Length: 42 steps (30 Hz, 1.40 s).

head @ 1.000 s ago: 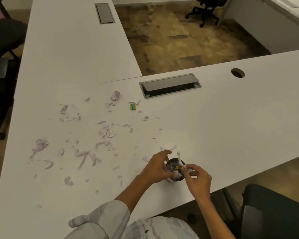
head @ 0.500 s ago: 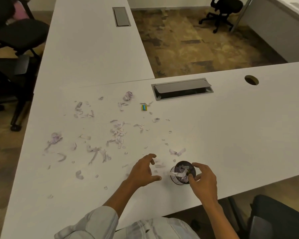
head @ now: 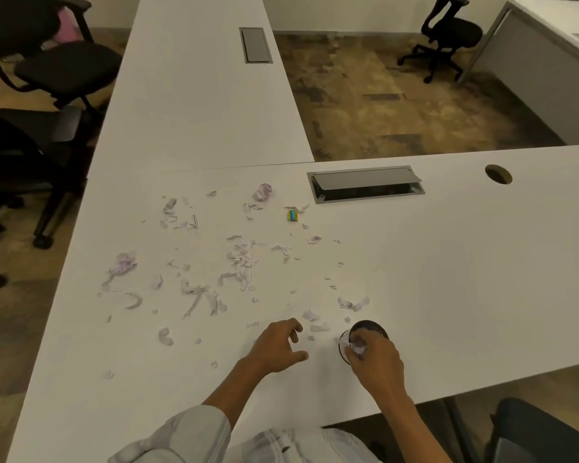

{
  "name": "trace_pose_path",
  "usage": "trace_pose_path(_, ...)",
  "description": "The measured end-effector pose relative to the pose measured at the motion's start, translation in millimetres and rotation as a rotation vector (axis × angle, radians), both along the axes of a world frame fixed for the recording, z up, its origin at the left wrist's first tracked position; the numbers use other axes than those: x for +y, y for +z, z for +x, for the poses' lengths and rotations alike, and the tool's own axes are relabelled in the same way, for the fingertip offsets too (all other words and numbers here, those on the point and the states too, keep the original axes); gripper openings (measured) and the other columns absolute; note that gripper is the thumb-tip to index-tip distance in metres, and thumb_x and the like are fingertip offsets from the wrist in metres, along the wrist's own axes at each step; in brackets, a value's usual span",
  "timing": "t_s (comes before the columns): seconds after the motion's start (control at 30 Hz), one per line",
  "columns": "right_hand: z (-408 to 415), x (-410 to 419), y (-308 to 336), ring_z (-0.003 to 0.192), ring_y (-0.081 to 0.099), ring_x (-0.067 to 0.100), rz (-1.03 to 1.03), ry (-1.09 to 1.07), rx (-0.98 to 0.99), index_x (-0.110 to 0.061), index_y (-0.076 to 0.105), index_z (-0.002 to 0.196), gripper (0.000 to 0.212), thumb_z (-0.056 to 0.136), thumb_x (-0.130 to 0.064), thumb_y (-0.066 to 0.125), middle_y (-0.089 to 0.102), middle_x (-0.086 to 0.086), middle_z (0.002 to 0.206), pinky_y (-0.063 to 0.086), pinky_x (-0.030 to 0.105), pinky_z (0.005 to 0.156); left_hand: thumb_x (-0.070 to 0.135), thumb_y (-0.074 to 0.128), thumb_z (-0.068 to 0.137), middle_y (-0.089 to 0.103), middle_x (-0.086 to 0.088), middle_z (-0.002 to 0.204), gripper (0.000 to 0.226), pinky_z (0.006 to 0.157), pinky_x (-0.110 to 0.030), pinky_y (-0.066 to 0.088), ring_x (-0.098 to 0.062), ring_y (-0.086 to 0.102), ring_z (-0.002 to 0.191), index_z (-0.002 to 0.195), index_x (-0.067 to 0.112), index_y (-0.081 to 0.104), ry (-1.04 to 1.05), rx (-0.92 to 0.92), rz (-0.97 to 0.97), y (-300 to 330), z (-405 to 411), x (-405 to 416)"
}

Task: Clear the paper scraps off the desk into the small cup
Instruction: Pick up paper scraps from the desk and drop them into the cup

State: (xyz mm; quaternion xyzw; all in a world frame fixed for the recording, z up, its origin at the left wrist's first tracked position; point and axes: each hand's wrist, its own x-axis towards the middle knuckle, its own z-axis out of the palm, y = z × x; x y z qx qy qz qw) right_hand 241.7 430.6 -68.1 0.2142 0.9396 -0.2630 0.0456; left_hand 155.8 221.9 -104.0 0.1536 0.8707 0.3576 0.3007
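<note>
Several pale purple and white paper scraps [head: 239, 262] lie scattered over the white desk [head: 448, 279], mostly left of centre. A small dark cup [head: 370, 327] stands near the front edge. My right hand [head: 376, 360] is over the cup's near side, fingers pinched on white paper scraps at its rim. My left hand [head: 278, 345] hovers on the desk to the cup's left, fingers apart and curled, holding nothing, close to a few scraps [head: 318, 327]. A crumpled purple ball [head: 263, 192] lies farther back.
A small yellow and blue eraser [head: 293, 215] lies among the scraps. A grey cable flap [head: 365, 183] stands open behind them, and a round cable hole [head: 498, 174] sits at the right. Black office chairs [head: 47, 68] stand at the left; another chair seat [head: 545, 432] is at bottom right.
My left hand pulled away from the cup to the left and opened. My right hand moved over the cup's near rim, still pinching scraps. The view tilted up and left.
</note>
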Motion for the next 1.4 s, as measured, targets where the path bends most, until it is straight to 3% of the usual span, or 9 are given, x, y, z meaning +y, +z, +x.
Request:
trace_pose_path(0.23,4.8,16.2,5.6,0.061,0.062,0.001,-0.161,-0.173,0.15,-0.028,0.068,0.082,0.008,0.08,-0.025,0.075,0.065,-0.015,0.069,0.054,0.019,0.057,0.041,0.076,0.071,0.061,0.008,0.096,0.048,0.072,-0.031,0.054,-0.014,0.062,0.073,0.11,0.023,0.056,0.023,0.006,0.0,1.9,0.5,-5.1)
trace_pose_path(0.33,7.5,30.7,10.6,0.061,0.063,0.001,-0.163,-0.266,0.232,-0.024,0.068,0.078,0.011,0.079,-0.017,0.076,0.065,-0.013,0.067,0.046,0.009,0.051,0.041,0.076,0.072,0.062,0.008,0.095,0.047,0.073,-0.032,0.054,-0.015,0.062,0.074,0.11,0.022,0.056,0.02,0.006,-0.004,0.9,2.3,-6.2)
trace_pose_path(0.4,8.6,36.9,10.3,0.062,0.062,0.002,-0.121,-0.28,0.196,-0.022,0.068,0.079,0.012,0.079,-0.014,0.076,0.067,-0.007,0.072,0.044,0.01,0.052,0.041,0.076,0.072,0.062,0.008,0.095,0.047,0.073,-0.033,0.054,-0.014,0.062,0.073,0.11,0.022,0.056,0.018,0.003,-0.007,-0.1,3.8,-7.2)
trace_pose_path(0.6,4.9,34.7,2.9,0.066,0.053,0.013,0.149,-0.16,-0.099,-0.019,0.073,0.092,0.011,0.082,-0.022,0.07,0.057,-0.002,0.092,0.046,0.025,0.056,0.04,0.076,0.073,0.062,0.007,0.095,0.046,0.073,-0.032,0.053,-0.016,0.062,0.074,0.11,0.022,0.056,0.019,-0.003,-0.012,-0.5,7.5,-9.7)
trace_pose_path(0.73,-9.8,35.2,7.2,0.074,0.061,0.019,-0.011,-0.076,-0.195,-0.017,0.071,0.106,0.03,0.076,-0.022,0.074,0.07,0.003,0.09,0.048,0.025,0.062,0.039,0.076,0.072,0.062,0.006,0.095,0.046,0.074,-0.034,0.055,-0.017,0.063,0.074,0.11,0.022,0.056,0.026,-0.009,-0.011,-2.7,10.1,-15.1)
trace_pose_path(0.87,-12.4,48.9,15.7,0.076,0.064,0.015,-0.149,-0.15,-0.139,-0.014,0.069,0.11,0.042,0.07,-0.018,0.077,0.069,-0.002,0.086,0.054,0.028,0.07,0.038,0.078,0.072,0.062,0.006,0.093,0.046,0.072,-0.032,0.055,-0.016,0.063,0.073,0.109,0.021,0.057,0.074,-0.02,-0.002,-3.1,11.1,-26.8)
trace_pose_path(1.0,-8.3,69.7,30.1,0.077,0.064,0.016,-0.125,-0.229,-0.089,-0.022,0.066,0.107,0.04,0.07,-0.024,0.08,0.068,-0.006,0.087,0.048,0.027,0.065,0.037,0.079,0.072,0.062,0.006,0.091,0.045,0.071,-0.031,0.055,-0.014,0.063,0.071,0.108,0.02,0.057,0.149,-0.018,0.016,-3.6,11.3,-48.5)
trace_pose_path(1.2,-11.8,52.1,31.7,0.063,0.063,0.007,-0.111,-0.121,-0.012,-0.024,0.07,0.095,0.02,0.076,-0.016,0.074,0.07,-0.007,0.082,0.05,0.025,0.059,0.036,0.08,0.072,0.064,0.005,0.087,0.041,0.067,-0.025,0.052,-0.011,0.062,0.067,0.103,0.021,0.058,0.259,-0.02,0.024,-5.1,12.8,-81.8)
trace_pose_path(1.4,-22.0,13.3,30.0,0.072,0.065,0.005,-0.148,-0.056,0.075,-0.028,0.069,0.091,0.018,0.076,-0.019,0.073,0.069,-0.012,0.079,0.054,0.025,0.068,0.036,0.08,0.071,0.063,0.003,0.09,0.042,0.067,-0.025,0.053,-0.013,0.063,0.072,0.104,0.02,0.058,0.376,-0.026,0.006,-4.7,17.8,-121.8)
